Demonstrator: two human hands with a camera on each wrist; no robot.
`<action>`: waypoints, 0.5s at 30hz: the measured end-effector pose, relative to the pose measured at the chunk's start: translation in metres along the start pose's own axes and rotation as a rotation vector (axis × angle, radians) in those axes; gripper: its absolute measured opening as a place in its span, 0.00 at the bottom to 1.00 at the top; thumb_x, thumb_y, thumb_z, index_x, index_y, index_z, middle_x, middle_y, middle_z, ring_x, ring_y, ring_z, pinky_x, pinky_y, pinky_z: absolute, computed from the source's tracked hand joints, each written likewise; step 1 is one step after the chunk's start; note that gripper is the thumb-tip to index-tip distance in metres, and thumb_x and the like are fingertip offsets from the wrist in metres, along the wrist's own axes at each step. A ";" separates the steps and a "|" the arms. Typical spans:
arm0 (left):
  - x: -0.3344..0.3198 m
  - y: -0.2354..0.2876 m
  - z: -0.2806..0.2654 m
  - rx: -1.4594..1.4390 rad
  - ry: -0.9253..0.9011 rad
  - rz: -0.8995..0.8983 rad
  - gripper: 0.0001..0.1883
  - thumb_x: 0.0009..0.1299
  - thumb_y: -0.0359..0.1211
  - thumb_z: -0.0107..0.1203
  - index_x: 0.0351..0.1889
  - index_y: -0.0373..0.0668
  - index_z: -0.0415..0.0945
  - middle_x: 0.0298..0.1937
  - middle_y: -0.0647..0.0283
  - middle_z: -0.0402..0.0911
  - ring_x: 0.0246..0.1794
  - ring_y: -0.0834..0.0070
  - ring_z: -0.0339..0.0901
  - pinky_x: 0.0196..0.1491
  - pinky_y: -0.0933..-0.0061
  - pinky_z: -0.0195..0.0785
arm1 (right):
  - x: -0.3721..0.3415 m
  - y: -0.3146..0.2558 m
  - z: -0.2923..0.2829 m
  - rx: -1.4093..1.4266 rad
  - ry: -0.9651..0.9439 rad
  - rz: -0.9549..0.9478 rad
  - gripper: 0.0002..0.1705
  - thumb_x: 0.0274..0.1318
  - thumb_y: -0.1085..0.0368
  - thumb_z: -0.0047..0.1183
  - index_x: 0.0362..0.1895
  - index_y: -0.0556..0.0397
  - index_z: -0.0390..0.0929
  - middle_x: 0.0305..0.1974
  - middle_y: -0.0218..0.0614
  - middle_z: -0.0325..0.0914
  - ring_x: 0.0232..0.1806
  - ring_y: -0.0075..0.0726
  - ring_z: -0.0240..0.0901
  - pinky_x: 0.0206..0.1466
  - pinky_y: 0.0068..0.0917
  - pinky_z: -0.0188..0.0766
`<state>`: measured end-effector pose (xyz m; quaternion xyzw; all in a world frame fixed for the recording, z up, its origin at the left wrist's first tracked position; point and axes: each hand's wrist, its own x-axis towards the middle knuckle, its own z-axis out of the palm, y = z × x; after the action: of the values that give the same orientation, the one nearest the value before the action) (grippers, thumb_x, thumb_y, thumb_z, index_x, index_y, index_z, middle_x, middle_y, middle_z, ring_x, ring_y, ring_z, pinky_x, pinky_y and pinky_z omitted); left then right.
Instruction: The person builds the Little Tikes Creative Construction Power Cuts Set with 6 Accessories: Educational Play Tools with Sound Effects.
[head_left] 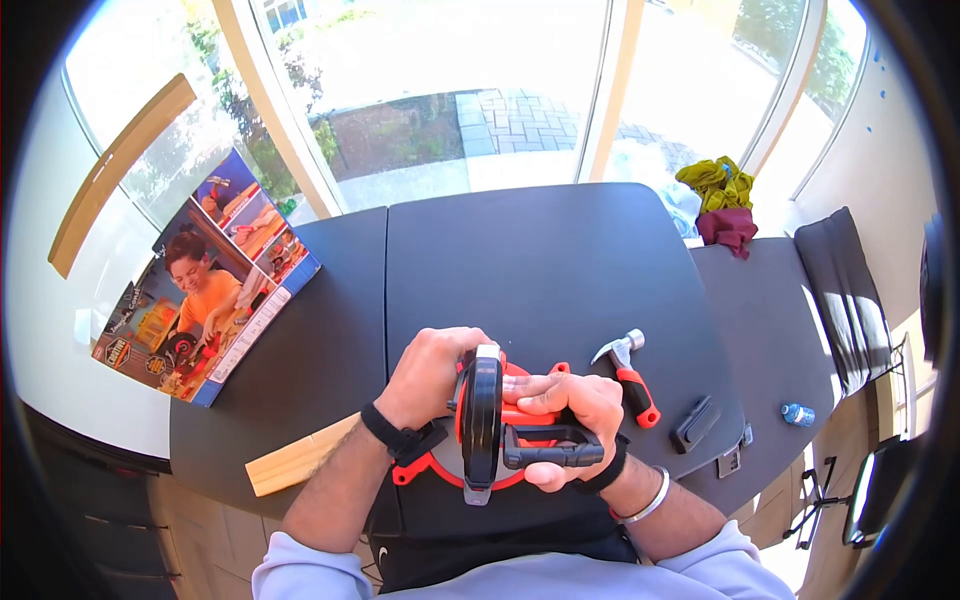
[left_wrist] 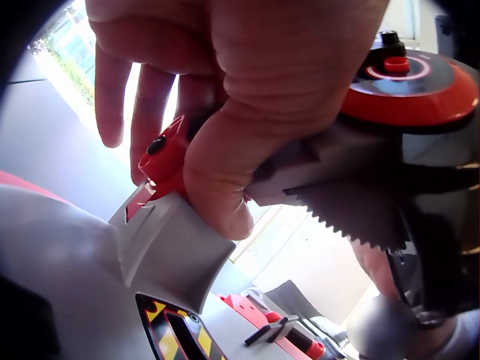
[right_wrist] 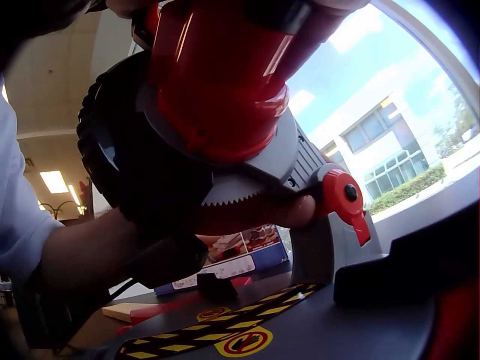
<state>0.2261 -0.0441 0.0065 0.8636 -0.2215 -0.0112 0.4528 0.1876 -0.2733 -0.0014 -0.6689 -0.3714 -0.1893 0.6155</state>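
A red, black and grey toy mitre saw [head_left: 483,420] stands on the dark table in front of the person. The left hand [head_left: 425,375] grips the saw's arm close to its rear hinge; in the left wrist view, this hand's thumb [left_wrist: 217,180] lies beside the red hinge knob [left_wrist: 165,154], with the toothed grey blade [left_wrist: 352,221] nearby. On the other side, the right hand [head_left: 575,400] holds the red motor housing [right_wrist: 217,82] beside the black handle [head_left: 555,447]. The blade's teeth hang above the grey base with its yellow-black stripes [right_wrist: 244,319].
Right of the saw lie a toy hammer [head_left: 636,385], a black case [head_left: 695,423] and a phone [head_left: 730,461]. A blue bottle [head_left: 798,414] and cloths [head_left: 720,195] are farther right. Wooden pieces [head_left: 300,457] and a picture box [head_left: 205,290] are at the left.
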 end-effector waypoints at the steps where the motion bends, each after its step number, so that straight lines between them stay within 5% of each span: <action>1: 0.000 -0.002 0.001 -0.005 0.000 -0.009 0.13 0.67 0.27 0.67 0.50 0.34 0.89 0.37 0.56 0.92 0.37 0.71 0.90 0.45 0.69 0.81 | 0.000 0.000 0.000 -0.014 0.000 -0.013 0.39 0.45 0.35 0.82 0.36 0.60 0.82 0.40 0.50 0.93 0.47 0.49 0.95 0.60 0.41 0.90; 9: 0.000 0.001 0.001 0.030 -0.024 -0.039 0.10 0.70 0.25 0.66 0.48 0.35 0.89 0.35 0.57 0.91 0.35 0.74 0.88 0.43 0.70 0.80 | -0.014 0.008 0.008 0.014 0.053 -0.061 0.42 0.50 0.32 0.77 0.36 0.63 0.81 0.42 0.52 0.93 0.47 0.51 0.94 0.59 0.42 0.89; 12: 0.000 -0.012 0.004 0.054 0.001 0.092 0.11 0.66 0.26 0.70 0.45 0.37 0.84 0.39 0.58 0.89 0.40 0.67 0.88 0.48 0.67 0.80 | -0.012 0.009 0.005 0.093 0.021 -0.014 0.33 0.48 0.44 0.82 0.38 0.61 0.82 0.44 0.51 0.92 0.50 0.48 0.94 0.58 0.37 0.88; 15: 0.000 -0.044 0.013 0.061 -0.005 0.228 0.18 0.66 0.30 0.73 0.50 0.40 0.79 0.46 0.55 0.85 0.46 0.54 0.88 0.53 0.61 0.80 | -0.013 0.007 0.001 0.084 -0.007 0.013 0.34 0.50 0.45 0.82 0.40 0.63 0.82 0.46 0.53 0.92 0.53 0.47 0.92 0.60 0.38 0.86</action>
<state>0.2395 -0.0330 -0.0356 0.8462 -0.3198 0.0449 0.4239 0.1838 -0.2755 -0.0153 -0.6455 -0.3768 -0.1674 0.6429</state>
